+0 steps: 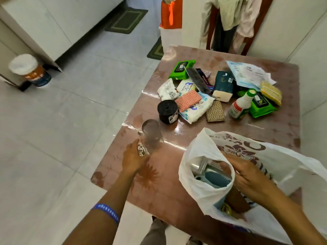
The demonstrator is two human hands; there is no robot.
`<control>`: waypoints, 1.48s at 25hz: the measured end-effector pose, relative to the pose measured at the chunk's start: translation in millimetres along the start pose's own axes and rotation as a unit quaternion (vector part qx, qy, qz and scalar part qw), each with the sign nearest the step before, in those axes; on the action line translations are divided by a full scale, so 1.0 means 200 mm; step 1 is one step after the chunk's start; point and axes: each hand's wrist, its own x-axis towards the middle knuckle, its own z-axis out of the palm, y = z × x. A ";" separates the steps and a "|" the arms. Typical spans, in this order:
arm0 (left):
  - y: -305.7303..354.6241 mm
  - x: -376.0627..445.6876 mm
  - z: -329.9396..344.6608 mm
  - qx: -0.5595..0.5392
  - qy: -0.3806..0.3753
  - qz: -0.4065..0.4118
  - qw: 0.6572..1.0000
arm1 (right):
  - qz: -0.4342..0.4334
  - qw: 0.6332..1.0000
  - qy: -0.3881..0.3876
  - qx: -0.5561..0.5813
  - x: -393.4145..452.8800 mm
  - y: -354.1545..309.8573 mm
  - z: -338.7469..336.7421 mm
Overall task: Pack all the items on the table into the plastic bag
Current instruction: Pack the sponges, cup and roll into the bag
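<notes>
A white plastic bag (203, 156) with dark print lies open at the table's near right; blue items and a clear one show inside. My right hand (247, 175) grips the bag's rim and holds the mouth open. My left hand (131, 159) is at the table's left edge, its fingers closed around the base of a clear glass mug (151, 134), which looks blurred. A small patterned thing (142, 150) shows at my fingertips; I cannot tell what it is. Farther back lies a pile: black roll (167, 111), green wipe packs (181, 69), white spray bottle (241, 104), tissue packs (196, 110), sponges (215, 111).
The brown glossy table (177, 174) ends just left of the mug, with tiled floor (70, 129) below. A chair draped with clothes (230, 18) stands behind the table. A small bin (29, 69) sits on the floor at far left.
</notes>
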 end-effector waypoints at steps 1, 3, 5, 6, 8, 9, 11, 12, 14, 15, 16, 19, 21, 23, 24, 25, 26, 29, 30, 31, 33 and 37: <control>-0.03 0.04 0.03 -0.077 -0.010 -0.014 0.997 | 0.010 1.000 0.010 -0.002 -0.02 0.01 0.01; -0.08 0.09 0.05 -0.232 0.016 -0.063 0.971 | 0.030 0.999 0.039 0.002 -0.03 0.03 0.01; -0.13 0.11 0.04 -0.414 0.031 -0.156 0.896 | 0.064 0.995 0.071 0.031 -0.04 0.03 0.01; -0.14 0.10 0.01 -0.486 0.007 -0.186 0.854 | 0.083 0.991 0.086 0.055 -0.05 0.02 0.01; -0.12 0.04 -0.09 -0.577 -0.076 -0.175 0.795 | 0.111 0.982 0.107 0.113 -0.06 0.02 0.01; -0.07 0.01 -0.15 -0.614 -0.114 -0.148 0.767 | 0.120 0.976 0.112 0.141 -0.06 0.02 0.00; 0.09 -0.06 -0.28 -0.670 -0.168 -0.079 0.719 | 0.122 0.961 0.140 0.207 -0.05 -0.03 -0.03; 0.19 -0.10 -0.34 -0.678 -0.192 -0.038 0.709 | 0.102 0.950 0.165 0.246 -0.04 -0.07 -0.06; 0.45 -0.21 -0.44 -0.653 -0.235 0.066 0.717 | 0.038 0.930 0.201 0.306 -0.03 -0.18 -0.12; 0.59 -0.27 -0.46 -0.620 -0.253 0.121 0.732 | 0.012 0.922 0.203 0.329 -0.02 -0.24 -0.15; 0.74 -0.35 -0.46 -0.574 -0.265 0.171 0.756 | -0.004 0.915 0.199 0.352 -0.01 -0.28 -0.17; 1.06 -0.55 -0.38 -0.406 -0.305 0.266 0.819 | 0.011 0.870 0.220 0.441 0.00 -0.33 -0.19; 1.14 -0.61 -0.30 -0.291 -0.320 0.321 0.843 | 0.054 0.814 0.266 0.514 -0.07 -0.24 -0.17; 1.12 -0.61 -0.23 -0.196 -0.253 0.382 0.867 | 0.123 0.773 0.310 0.540 -0.18 -0.10 -0.09; 1.08 -0.60 -0.20 -0.159 -0.189 0.390 0.887 | 0.175 0.763 0.323 0.532 -0.23 -0.04 -0.03; 1.03 -0.58 -0.17 -0.107 -0.110 0.388 0.909 | 0.231 0.753 0.328 0.521 -0.26 0.02 0.04; 1.00 -0.56 -0.14 -0.031 -0.045 0.383 0.922 | 0.275 0.744 0.330 0.512 -0.26 0.06 0.11; 0.96 -0.51 -0.04 0.205 -0.025 0.380 0.901 | 0.305 0.760 0.378 0.432 -0.17 0.16 0.22; 0.96 -0.50 -0.02 0.244 -0.045 0.375 0.893 | 0.302 0.782 0.393 0.378 -0.12 0.18 0.22; 0.96 -0.49 0.00 0.271 -0.059 0.358 0.891 | 0.307 0.801 0.404 0.318 -0.06 0.19 0.21; 0.95 -0.47 0.02 0.287 -0.065 0.326 0.898 | 0.316 0.821 0.426 0.209 0.05 0.24 0.19; 0.93 -0.46 -0.01 0.140 -0.091 0.343 0.925 | 0.343 0.880 0.324 0.056 0.16 0.37 0.18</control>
